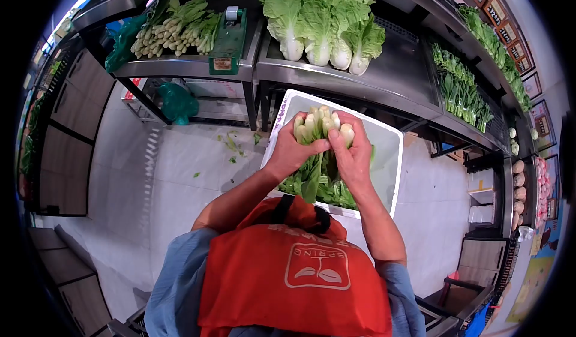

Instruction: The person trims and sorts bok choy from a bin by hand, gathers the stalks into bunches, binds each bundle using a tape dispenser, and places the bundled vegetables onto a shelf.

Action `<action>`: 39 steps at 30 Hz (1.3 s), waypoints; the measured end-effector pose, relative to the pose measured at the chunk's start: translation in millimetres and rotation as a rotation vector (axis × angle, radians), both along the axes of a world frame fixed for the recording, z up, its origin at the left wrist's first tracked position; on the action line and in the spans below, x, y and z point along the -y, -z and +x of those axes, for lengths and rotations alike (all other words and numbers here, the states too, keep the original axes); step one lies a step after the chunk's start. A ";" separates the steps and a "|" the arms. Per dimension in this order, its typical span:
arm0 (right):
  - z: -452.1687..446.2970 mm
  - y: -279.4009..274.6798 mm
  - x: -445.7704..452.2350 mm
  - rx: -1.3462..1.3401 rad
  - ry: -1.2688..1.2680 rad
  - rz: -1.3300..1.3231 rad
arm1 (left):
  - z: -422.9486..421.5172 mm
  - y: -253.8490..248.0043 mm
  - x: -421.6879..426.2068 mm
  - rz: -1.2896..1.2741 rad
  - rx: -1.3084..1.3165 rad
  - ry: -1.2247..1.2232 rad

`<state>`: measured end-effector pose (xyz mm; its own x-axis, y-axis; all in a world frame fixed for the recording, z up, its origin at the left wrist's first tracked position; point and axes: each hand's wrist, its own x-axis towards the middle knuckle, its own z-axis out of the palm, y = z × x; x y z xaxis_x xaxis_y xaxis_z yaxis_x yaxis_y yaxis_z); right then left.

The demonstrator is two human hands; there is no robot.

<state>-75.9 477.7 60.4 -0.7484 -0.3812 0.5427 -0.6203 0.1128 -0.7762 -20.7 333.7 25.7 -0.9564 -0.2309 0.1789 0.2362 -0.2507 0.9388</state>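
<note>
Both of my hands are wrapped round one bunch of leafy greens (324, 124), its pale stem ends up and its leaves hanging down. My left hand (294, 148) grips the bunch from the left side. On the right side my right hand (353, 154) closes on it, with the thumb pressed near the stems. The bunch is above a white foam box (389, 157). More loose greens (336, 194) lie in the near part of the box, partly hidden by my hands and the bunch.
Beyond the box, a metal shelf (384, 82) holds large lettuces (321, 25). Left of them are stacked greens (177, 31) and a green tape dispenser (229, 40). A green bag (177, 103) hangs below. Bundled greens (462, 88) line the right shelf. Leaf scraps (233, 144) lie on the floor.
</note>
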 end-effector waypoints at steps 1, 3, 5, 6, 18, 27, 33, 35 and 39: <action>1.6 -0.3 0.1 0.080 -0.011 0.018 | 0.2 1.6 0.1 -0.071 0.001 -0.041; 7.8 -5.2 -0.9 0.241 -0.027 0.055 | 1.1 2.8 -2.4 -0.213 0.004 -0.117; 8.5 -0.2 2.9 0.288 -0.009 -0.037 | 2.8 -0.1 -8.2 -0.250 -0.008 -0.117; 7.0 1.2 4.0 0.309 -0.001 -0.081 | 2.6 -1.1 -10.4 -0.267 -0.015 -0.119; 13.8 -4.6 -0.8 0.258 0.066 -0.002 | -12.7 6.3 2.8 -0.271 -0.014 0.139; 7.1 4.8 -1.4 0.405 -0.105 -0.018 | -15.8 12.7 -3.0 -0.294 0.034 0.125; 9.4 19.3 1.8 0.377 -0.049 0.070 | -12.2 7.2 -13.2 -0.776 0.200 0.016; 4.0 23.7 -0.9 0.491 -0.104 0.067 | -10.3 -4.3 -18.6 -0.776 0.308 0.094; -3.2 29.6 -0.3 0.756 -0.134 -0.153 | -4.4 9.0 -28.8 -1.108 0.201 0.110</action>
